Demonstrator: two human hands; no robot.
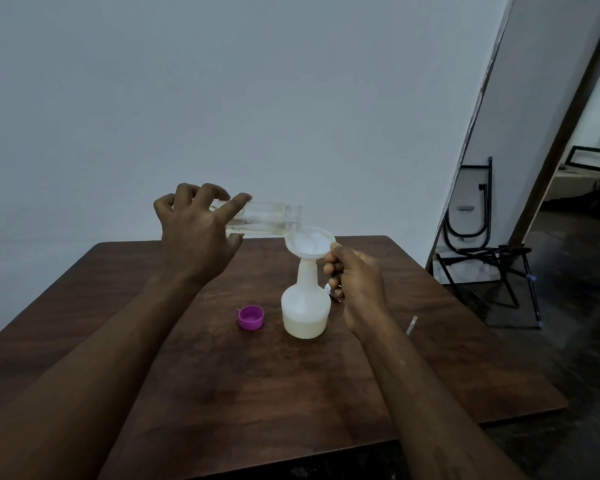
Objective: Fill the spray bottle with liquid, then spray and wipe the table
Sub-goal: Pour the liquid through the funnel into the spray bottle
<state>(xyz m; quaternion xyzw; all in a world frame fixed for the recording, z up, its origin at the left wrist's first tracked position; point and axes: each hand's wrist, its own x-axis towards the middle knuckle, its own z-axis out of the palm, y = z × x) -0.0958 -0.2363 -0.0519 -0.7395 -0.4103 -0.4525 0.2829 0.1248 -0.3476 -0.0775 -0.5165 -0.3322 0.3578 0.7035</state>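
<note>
While tipping clear bottle (264, 218) into funnel (309, 242) | gripping base in curled left hand (194, 237), pinching rim with right hand (357, 289) | risk: flooding funnel by overpouring, nudging spray bottle (305, 306) over

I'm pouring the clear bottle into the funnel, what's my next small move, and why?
Probably raise the base of the clear bottle a little with your left hand. It lies nearly level, a thin layer of liquid sits along its lower side, and the spray bottle is filled only near its bottom. Your right hand holds the funnel steady.
</note>
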